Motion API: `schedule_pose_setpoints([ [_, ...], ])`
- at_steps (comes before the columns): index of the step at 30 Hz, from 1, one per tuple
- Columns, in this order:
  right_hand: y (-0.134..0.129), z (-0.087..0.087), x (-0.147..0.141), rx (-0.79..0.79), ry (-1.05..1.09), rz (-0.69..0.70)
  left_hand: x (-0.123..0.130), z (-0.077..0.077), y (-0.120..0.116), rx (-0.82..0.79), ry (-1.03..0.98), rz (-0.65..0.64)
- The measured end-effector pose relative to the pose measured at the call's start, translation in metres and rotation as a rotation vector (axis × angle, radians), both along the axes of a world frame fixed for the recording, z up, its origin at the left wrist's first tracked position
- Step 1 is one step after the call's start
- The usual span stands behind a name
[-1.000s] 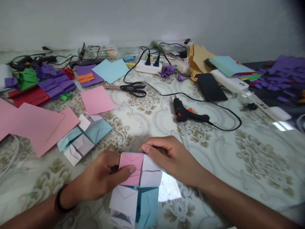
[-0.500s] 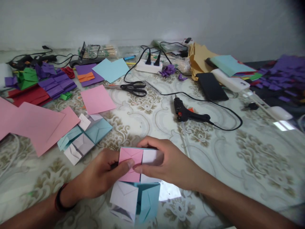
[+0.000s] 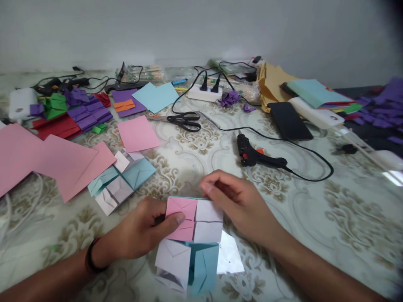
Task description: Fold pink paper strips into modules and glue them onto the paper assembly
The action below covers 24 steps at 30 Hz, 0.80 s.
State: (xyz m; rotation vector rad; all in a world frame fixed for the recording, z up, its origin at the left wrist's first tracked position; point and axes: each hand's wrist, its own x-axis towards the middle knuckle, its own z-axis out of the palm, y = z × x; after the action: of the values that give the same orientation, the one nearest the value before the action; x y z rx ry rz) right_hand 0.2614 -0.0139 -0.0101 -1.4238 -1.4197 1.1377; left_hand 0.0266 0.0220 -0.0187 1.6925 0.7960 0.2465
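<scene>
My left hand (image 3: pixel 140 228) is closed on a folded paper piece (image 3: pixel 208 230), its thumb lying on the pink square at the upper left. The piece is made of pink, white and light-blue folded squares with creased flaps; the white one at lower left and the blue one at lower right stand partly open. My right hand (image 3: pixel 241 203) is by the piece's upper right corner, thumb and fingertips drawn together in a pinch; whatever they hold, if anything, is hidden. A similar white-and-blue folded paper piece (image 3: pixel 115 191) lies to the left.
Pink paper sheets (image 3: pixel 67 157) lie at left, with black-handled scissors (image 3: pixel 185 121) behind. A black glue gun (image 3: pixel 256 153) rests at right, its cord looping on the patterned tablecloth. Farther back are a phone (image 3: pixel 291 121), a white power strip (image 3: pixel 204 93) and purple folded paper (image 3: pixel 90 112).
My right hand has come off the face of the folded paper piece, up and to the right, uncovering the upper white square. My left hand keeps its hold. The view has shifted slightly.
</scene>
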Motion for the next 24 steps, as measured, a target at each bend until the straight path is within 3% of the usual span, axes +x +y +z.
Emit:
schedule_pose_setpoints([
  [4, 0.007, -0.003, 0.013, 0.164, -0.046, -0.08, 0.0, -0.004, -0.003, 0.078, 0.015, 0.026],
  [9, 0.013, 0.001, 0.019, 0.177, -0.166, -0.024, 0.002, -0.011, -0.008, 0.116, -0.015, 0.252],
  [14, 0.012, 0.001, 0.01, 0.105, -0.269, 0.174, -0.004, 0.007, -0.005, 0.226, -0.054, 0.269],
  [19, 0.012, -0.005, 0.005, -0.034, -0.123, 0.391, -0.021, 0.025, -0.008, 0.281, -0.048, 0.26],
  [22, 0.015, -0.008, 0.007, -0.003, -0.077, 0.336, -0.041, 0.029, 0.001, 0.383, 0.031, 0.28],
  [24, 0.018, -0.009, 0.011, 0.03, -0.106, 0.246, -0.058, 0.033, 0.019, 0.549, 0.115, 0.342],
])
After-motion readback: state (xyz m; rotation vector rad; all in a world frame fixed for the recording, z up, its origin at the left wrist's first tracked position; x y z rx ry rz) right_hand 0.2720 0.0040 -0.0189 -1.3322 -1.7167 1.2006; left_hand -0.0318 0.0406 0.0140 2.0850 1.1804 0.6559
